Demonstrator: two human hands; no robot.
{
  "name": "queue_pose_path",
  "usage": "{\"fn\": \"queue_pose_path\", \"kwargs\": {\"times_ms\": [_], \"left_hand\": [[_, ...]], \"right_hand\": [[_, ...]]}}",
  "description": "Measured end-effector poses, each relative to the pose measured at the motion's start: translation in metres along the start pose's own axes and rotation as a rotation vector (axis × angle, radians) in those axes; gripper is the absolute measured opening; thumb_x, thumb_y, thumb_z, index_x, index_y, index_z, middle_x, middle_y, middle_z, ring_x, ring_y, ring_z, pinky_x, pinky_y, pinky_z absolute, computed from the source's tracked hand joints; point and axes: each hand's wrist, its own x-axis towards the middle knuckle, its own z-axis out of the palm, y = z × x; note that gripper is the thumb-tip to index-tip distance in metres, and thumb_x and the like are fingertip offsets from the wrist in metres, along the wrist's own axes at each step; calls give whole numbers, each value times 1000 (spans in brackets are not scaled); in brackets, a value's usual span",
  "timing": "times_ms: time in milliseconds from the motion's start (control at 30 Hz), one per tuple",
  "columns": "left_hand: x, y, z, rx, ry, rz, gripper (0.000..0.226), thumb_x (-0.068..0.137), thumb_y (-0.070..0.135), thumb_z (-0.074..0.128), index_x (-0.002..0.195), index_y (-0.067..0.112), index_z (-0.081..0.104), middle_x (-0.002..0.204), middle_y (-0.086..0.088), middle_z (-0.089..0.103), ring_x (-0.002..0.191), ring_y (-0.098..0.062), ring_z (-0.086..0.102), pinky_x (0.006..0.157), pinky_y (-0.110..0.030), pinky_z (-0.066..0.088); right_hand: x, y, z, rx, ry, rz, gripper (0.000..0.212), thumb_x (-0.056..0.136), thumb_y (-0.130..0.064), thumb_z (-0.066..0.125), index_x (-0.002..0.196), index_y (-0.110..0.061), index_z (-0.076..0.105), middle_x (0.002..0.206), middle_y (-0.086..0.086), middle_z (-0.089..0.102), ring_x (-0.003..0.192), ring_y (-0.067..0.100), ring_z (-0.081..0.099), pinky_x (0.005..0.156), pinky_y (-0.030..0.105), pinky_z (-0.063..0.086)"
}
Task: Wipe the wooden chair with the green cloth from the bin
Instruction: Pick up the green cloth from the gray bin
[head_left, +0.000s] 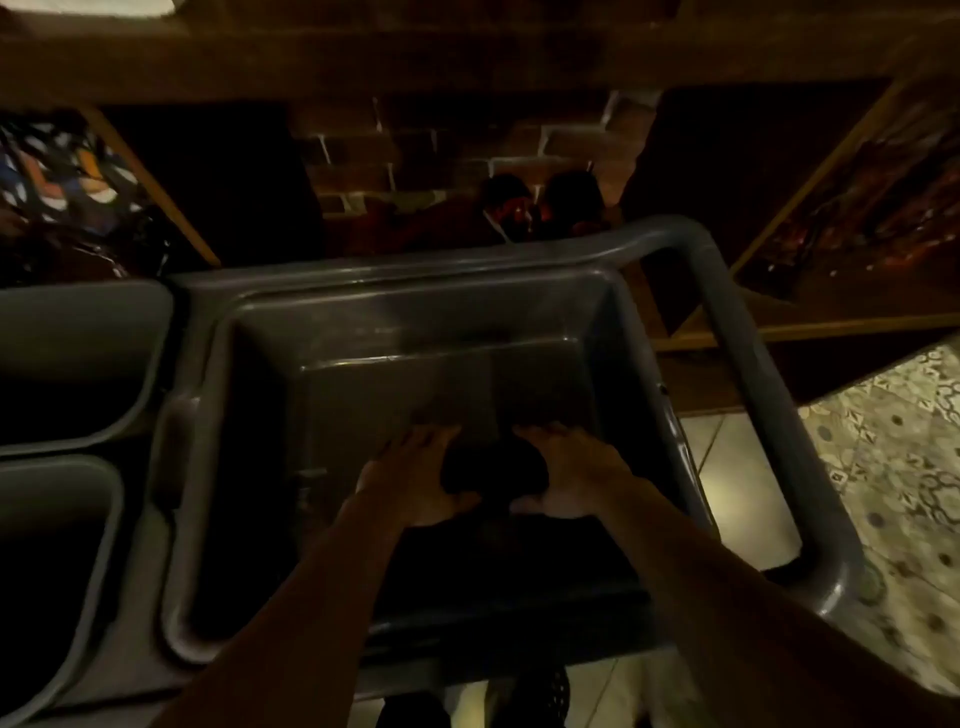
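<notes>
Both arms reach down into the grey bin (332, 322). The left hand (410, 475) and right hand (569, 470) sit either side of a dark bundle, probably the cloth (493, 470), low in the bin; too dim to confirm its colour. Fingers look spread, touching it at the sides, can't tell if they're really gripping. Two smaller tubs (78, 364) sit left of the bin, brick wall (457, 140) beyond it.

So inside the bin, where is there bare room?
Bare bin floor lies beyond both hands, toward the far wall, and left of the left hand. It is crowded between that and the right hand, around a dark bundle.
</notes>
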Motion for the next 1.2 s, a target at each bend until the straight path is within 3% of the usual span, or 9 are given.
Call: {"fn": "queue_pose_path", "kwargs": {"times_ms": [133, 233, 367, 533, 767, 1033, 1200], "left_hand": [[13, 1, 28, 18, -80, 99, 101, 81, 42, 74, 157, 35, 8, 166, -1, 11, 150, -27, 15, 119, -45, 20], [18, 5, 44, 29, -44, 117, 94, 84, 35, 72, 157, 34, 13, 163, 0, 22, 147, -26, 21, 114, -46, 32], [22, 9, 45, 86, 165, 117, 64, 85, 31, 63, 144, 33, 39, 137, 1, 52, 127, -24, 45, 87, -37, 47], [20, 11, 30, 55, 175, 107, 47, 86, 26, 62, 131, 30, 48, 125, 2, 59, 116, -24, 54, 83, -37, 49], [8, 20, -33, 74, 268, 117, 46, 86, 26, 63, 128, 33, 48, 128, 3, 60, 115, -28, 58, 85, -39, 46], [-26, 39, -138, 105, 516, 205, 41, 86, 36, 67, 123, 35, 49, 127, 3, 59, 112, -27, 60, 88, -40, 49], [-54, 57, -206, 184, 658, 271, 37, 88, 37, 66, 119, 34, 46, 120, 5, 59, 111, -22, 55, 86, -37, 45]], "right_hand": [[14, 5, 26, -1, -40, -15, 103, 76, -53, 77, 157, -36, 15, 158, 7, 31, 139, 38, 37, 109, 52, 42], [24, 6, 39, -19, 42, -6, 97, 81, -35, 77, 156, -38, 16, 153, 8, 34, 133, 40, 43, 101, 52, 48], [32, 0, 43, -55, 165, -23, 60, 90, -23, 66, 144, -29, 41, 138, 12, 45, 122, 41, 50, 94, 48, 51], [26, -5, 32, 20, 215, -27, 35, 93, -21, 59, 128, -21, 54, 126, 11, 54, 110, 39, 59, 87, 44, 52], [5, -22, -21, 27, 335, -45, 54, 81, -20, 78, 129, -24, 53, 129, 7, 53, 115, 34, 58, 92, 43, 52], [-37, -57, -120, -24, 528, -91, 56, 86, -18, 73, 135, -26, 48, 138, 10, 49, 117, 37, 57, 90, 49, 53], [-80, -80, -183, -75, 704, -124, 52, 84, -13, 72, 129, -25, 49, 128, 8, 49, 111, 34, 58, 79, 41, 50]]}}
